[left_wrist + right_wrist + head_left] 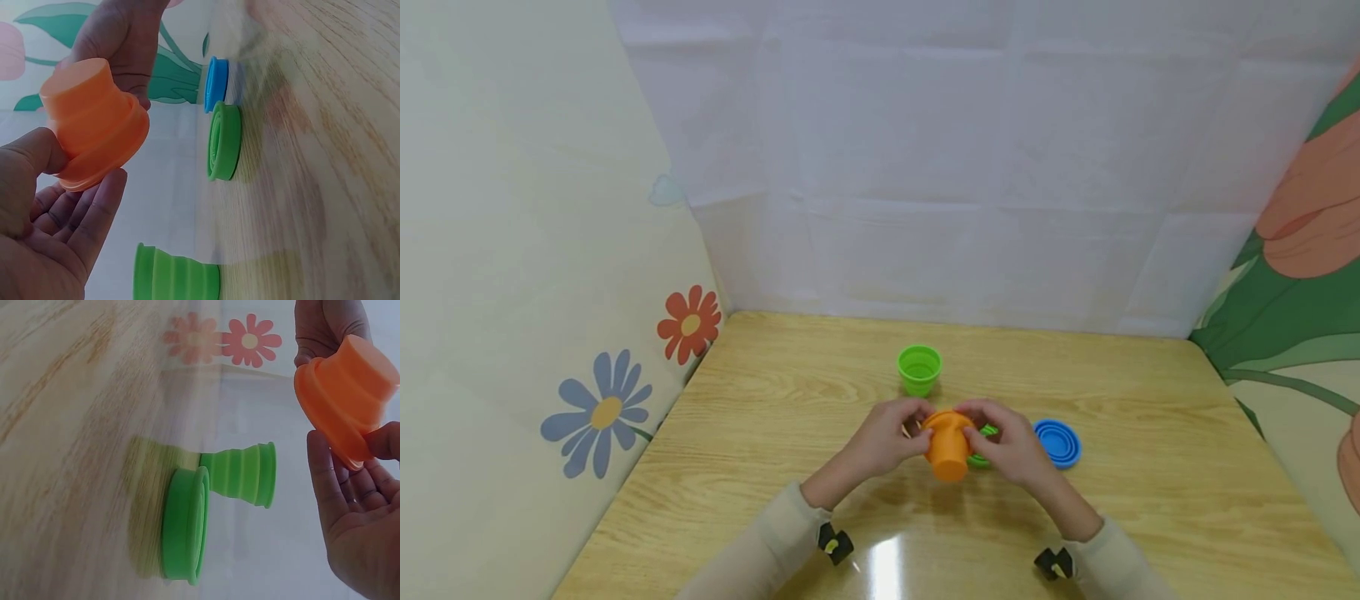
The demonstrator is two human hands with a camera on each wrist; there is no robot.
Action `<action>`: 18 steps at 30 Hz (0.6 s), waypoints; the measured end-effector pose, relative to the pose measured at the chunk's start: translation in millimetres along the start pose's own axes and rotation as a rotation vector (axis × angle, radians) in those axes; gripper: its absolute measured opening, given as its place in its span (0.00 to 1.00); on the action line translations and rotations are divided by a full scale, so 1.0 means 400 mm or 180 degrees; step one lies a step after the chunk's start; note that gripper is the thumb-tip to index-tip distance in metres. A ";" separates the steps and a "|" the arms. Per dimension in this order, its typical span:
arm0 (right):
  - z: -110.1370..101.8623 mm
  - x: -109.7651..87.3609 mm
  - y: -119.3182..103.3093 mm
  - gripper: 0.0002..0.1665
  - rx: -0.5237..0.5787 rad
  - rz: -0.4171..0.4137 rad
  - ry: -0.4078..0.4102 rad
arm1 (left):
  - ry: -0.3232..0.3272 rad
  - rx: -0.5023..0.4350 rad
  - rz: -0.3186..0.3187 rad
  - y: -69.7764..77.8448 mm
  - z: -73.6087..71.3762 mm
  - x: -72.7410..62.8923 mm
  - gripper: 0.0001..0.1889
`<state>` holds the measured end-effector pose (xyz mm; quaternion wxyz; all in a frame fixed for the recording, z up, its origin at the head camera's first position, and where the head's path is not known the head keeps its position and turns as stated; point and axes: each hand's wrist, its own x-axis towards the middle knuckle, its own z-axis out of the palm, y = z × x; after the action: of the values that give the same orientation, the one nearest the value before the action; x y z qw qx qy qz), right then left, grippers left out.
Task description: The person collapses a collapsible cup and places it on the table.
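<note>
Both hands hold an orange collapsible cup [950, 450] above the table, its narrow base tipped toward me. My left hand [886, 440] grips its left side, thumb on the outer wall and fingers under the rim. The right hand [1009, 443] pinches the opposite side in the same way. In the left wrist view the orange cup [94, 125] is partly extended, its lower wall bunched in a fold near the rim. Beneath the right hand, a flattened green collapsible cup [982, 457] lies partly hidden; the right wrist view shows this green cup [184, 525] whole.
A taller, extended green cup [919, 371] stands upright behind the hands. To the right of the right hand lies a flattened blue collapsible cup [1057, 443]. The wooden table [775, 375] meets a white cloth [880, 167] at the back and flowered cloths at the sides.
</note>
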<state>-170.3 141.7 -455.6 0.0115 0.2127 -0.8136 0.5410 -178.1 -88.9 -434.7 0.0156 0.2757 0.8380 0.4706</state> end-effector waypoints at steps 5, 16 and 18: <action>0.001 0.001 -0.002 0.15 -0.0016 0.0034 -0.0003 | 0.0026 0.0026 -0.0044 0.001 0.000 0.000 0.11; -0.010 0.000 -0.006 0.17 0.0421 0.0102 -0.0143 | -0.0076 -0.0475 -0.0152 -0.003 -0.005 -0.003 0.12; -0.013 -0.002 -0.004 0.18 0.0543 0.0152 -0.0169 | -0.0127 -0.0620 -0.0198 -0.006 -0.007 -0.003 0.12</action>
<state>-170.2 146.2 -452.3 -0.0411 0.2076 -0.7695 0.6026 -178.9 -92.8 -435.5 0.0736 0.2561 0.7959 0.5436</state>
